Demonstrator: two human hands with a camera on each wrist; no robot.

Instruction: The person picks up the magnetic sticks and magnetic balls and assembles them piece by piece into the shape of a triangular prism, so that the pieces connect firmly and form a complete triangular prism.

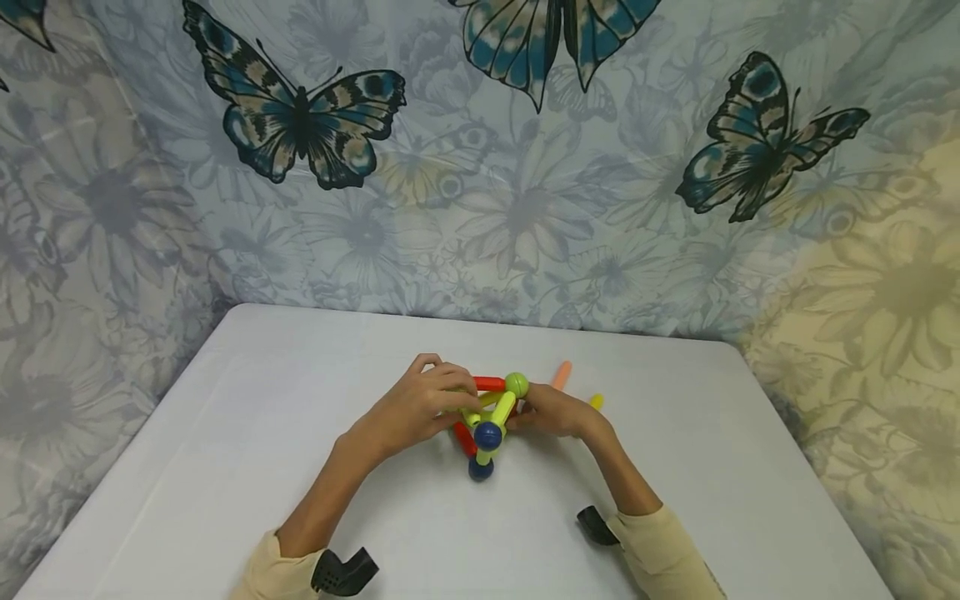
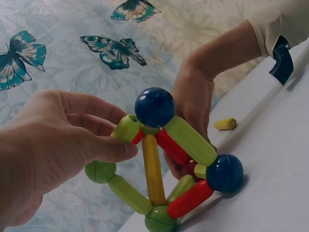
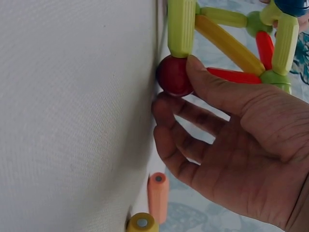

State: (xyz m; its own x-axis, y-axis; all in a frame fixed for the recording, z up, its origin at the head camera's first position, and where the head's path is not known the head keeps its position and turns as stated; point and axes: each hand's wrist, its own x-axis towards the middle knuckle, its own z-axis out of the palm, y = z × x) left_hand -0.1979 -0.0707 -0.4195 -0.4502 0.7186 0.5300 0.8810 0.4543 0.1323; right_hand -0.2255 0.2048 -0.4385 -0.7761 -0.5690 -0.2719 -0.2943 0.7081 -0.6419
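Note:
A frame of magnetic rods and balls stands near the middle of the white table, with dark blue balls (image 1: pixel 488 436), green balls (image 1: pixel 516 384) and red, yellow and lime rods. From the left side, my left hand (image 1: pixel 416 404) pinches a short lime rod (image 2: pixel 126 128) between thumb and fingers, close beside the upper blue ball (image 2: pixel 154 107). My right hand (image 1: pixel 555 410) is at the frame's right side. Its thumb and fingertips hold a red ball (image 3: pixel 174 76) low on the frame, at the end of a lime rod (image 3: pixel 181 29).
Behind the right hand lie a loose peach rod (image 1: pixel 562 375) and a loose yellow rod (image 1: pixel 597 402). A butterfly-patterned cloth (image 1: pixel 525 250) rises behind the table (image 1: pixel 315 350). Black devices (image 1: pixel 345 573) sit at both sleeve cuffs.

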